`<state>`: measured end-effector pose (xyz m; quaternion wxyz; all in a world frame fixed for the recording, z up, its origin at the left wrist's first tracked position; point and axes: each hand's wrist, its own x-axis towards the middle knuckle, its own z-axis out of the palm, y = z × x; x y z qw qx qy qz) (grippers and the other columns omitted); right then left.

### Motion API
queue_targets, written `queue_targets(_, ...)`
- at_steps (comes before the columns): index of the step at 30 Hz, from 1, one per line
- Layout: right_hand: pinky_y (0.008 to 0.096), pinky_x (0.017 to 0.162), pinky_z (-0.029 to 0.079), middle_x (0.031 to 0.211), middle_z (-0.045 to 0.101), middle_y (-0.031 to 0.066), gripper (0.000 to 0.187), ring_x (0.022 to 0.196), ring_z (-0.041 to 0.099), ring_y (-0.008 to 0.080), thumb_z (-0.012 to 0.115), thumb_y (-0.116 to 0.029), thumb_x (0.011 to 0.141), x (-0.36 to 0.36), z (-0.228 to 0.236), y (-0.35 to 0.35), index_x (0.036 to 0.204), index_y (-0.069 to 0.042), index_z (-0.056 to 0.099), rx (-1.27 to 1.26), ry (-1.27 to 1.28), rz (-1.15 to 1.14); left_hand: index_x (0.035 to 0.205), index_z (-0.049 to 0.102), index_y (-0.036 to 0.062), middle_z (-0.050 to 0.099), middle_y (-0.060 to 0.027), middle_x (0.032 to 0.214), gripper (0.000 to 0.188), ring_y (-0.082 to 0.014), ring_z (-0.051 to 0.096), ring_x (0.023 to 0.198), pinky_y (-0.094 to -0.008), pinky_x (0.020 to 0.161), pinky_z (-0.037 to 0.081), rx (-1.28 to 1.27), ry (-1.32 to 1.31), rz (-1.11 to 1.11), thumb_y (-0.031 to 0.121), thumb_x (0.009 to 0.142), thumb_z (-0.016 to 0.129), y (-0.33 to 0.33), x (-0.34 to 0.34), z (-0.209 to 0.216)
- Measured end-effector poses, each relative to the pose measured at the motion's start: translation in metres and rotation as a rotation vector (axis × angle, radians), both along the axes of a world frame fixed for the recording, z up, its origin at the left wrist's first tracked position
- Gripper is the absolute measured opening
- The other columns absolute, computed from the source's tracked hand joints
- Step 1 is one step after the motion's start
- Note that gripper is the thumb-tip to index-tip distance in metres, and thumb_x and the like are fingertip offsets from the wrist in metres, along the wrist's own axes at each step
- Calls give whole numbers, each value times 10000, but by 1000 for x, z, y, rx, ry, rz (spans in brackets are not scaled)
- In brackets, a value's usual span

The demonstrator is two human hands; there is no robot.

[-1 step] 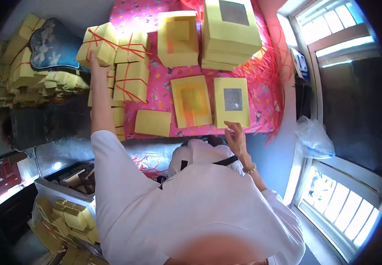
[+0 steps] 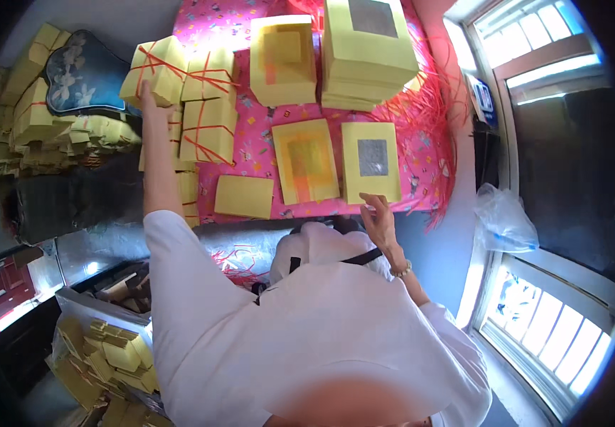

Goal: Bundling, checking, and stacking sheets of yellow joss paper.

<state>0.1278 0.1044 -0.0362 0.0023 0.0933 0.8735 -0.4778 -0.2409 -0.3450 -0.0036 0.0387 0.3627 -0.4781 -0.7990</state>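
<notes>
At the near edge of the pink patterned table (image 2: 254, 153), the right hand (image 2: 380, 217) holds nothing visible, its fingers loosely bent with the tips at the near edge of a yellow paper stack (image 2: 372, 158) bearing a grey patch; whether they press on it cannot be told. That stack lies flat with its long axis running away from the person, almost straight, the patch lengthwise the same way. Just to its left, a gold-patched stack (image 2: 306, 162) also points away, its far end leaning slightly left. Left again, a plain yellow pack (image 2: 244, 197) lies crosswise, long axis left to right. Beyond it stand yellow bundles (image 2: 208, 132) tied with red string. Farther off at the left, the outstretched left hand (image 2: 154, 103) is against the near face of another tied bundle (image 2: 154, 64), set askew, its far end swung rightward; whether the hand grips it cannot be told. Farthest back, a gold-patched pile (image 2: 283, 64) stands beside a taller grey-patched pile (image 2: 370, 57), both lengthwise away.
</notes>
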Motion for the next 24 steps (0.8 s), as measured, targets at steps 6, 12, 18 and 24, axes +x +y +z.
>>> queue_targets(6,383,772,470,993,552,163,285,920,562,341,586,-21,786,-4,-9,25,1069,-58,583,77,-26,125,1164,448,81,500,-92,1115,579,-237,499,997,-396,872,447,-111,115,257,376,749,723,11,52,-23)
queue_targets(12,405,820,457,954,562,155,264,936,546,341,594,-30,763,-36,-31,35,1026,-50,597,184,68,358,1042,570,65,598,-27,915,278,-114,542,814,-271,708,447,-781,390,-452,149,791,656,150,220,-78)
queue_targets(18,398,839,429,978,568,114,318,958,535,296,659,-149,726,-75,-58,8,1029,-85,586,447,158,555,1203,449,26,514,-210,1108,578,-376,498,1020,-448,884,401,-1396,308,-739,264,735,689,236,318,-133)
queue_targets(24,414,897,359,1056,532,105,521,1022,507,265,724,-255,656,-87,-77,-24,1106,-74,535,706,160,778,1233,378,-37,473,-254,1148,682,-410,462,1091,-502,908,379,-1316,-372,-712,363,746,639,255,297,-146)
